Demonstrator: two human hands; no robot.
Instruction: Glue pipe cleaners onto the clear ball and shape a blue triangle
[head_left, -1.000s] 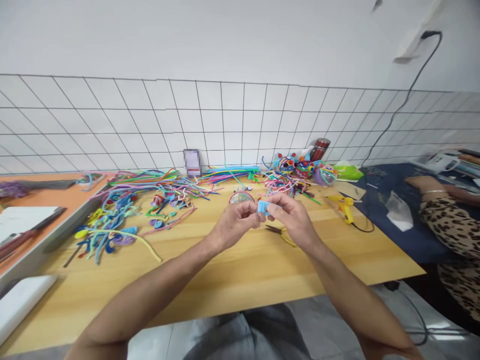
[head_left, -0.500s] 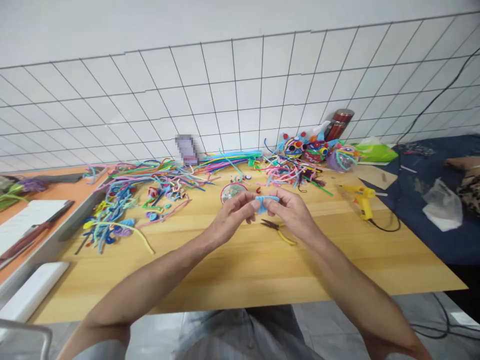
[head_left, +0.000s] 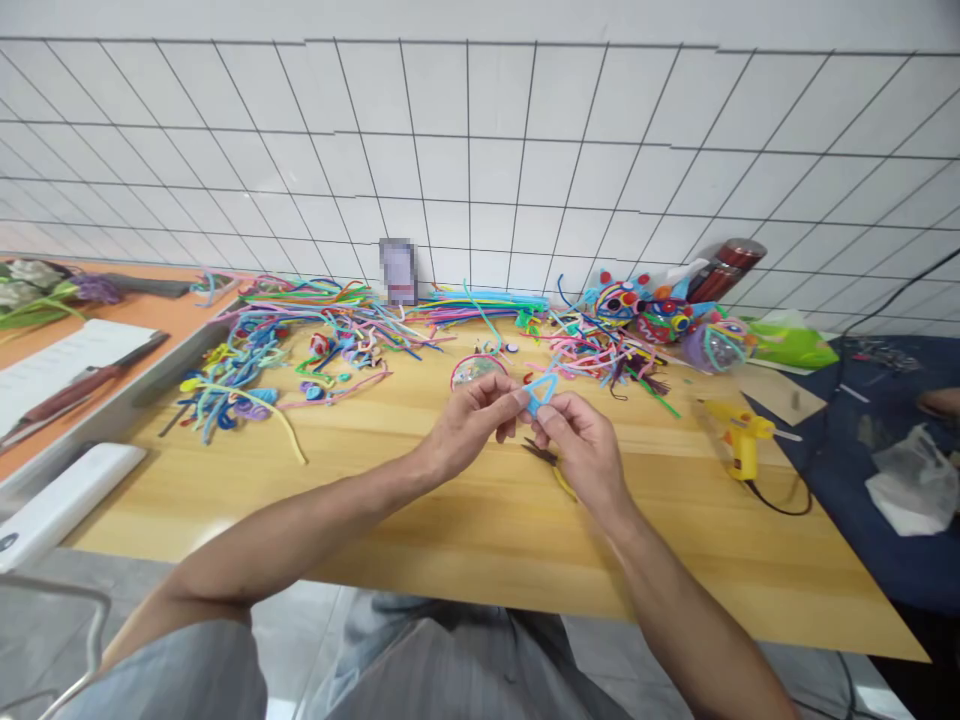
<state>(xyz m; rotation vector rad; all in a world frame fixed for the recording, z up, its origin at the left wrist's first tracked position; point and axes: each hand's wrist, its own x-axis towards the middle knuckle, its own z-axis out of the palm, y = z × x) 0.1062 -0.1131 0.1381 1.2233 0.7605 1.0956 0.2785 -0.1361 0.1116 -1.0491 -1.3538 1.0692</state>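
Observation:
Between my two hands is a light blue pipe cleaner (head_left: pixel 551 384), bent into a small triangle with an open middle. My left hand (head_left: pixel 484 413) pinches its left corner between thumb and fingers. The lower end is gripped by my right hand (head_left: pixel 581 440). Beneath my right hand lie pliers (head_left: pixel 541 453) with yellow handles, partly covered by it. Just behind my left hand sits a clear round ball (head_left: pixel 476 371) with a pink rim, its front hidden by the fingers.
Loose pipe cleaners (head_left: pixel 247 375) heap at the left, and more (head_left: pixel 592 345) lie behind my hands. Decorated balls (head_left: pixel 664 318) and a red flask (head_left: pixel 731 268) stand at the back right. A yellow glue gun (head_left: pixel 742 440) rests at the right. A phone (head_left: pixel 399 272) leans on the wall.
The blue pipe cleaner has turned from a flat bar shape to a visible open triangle. My right hand has dropped slightly and moved to its lower end. The view has shifted.

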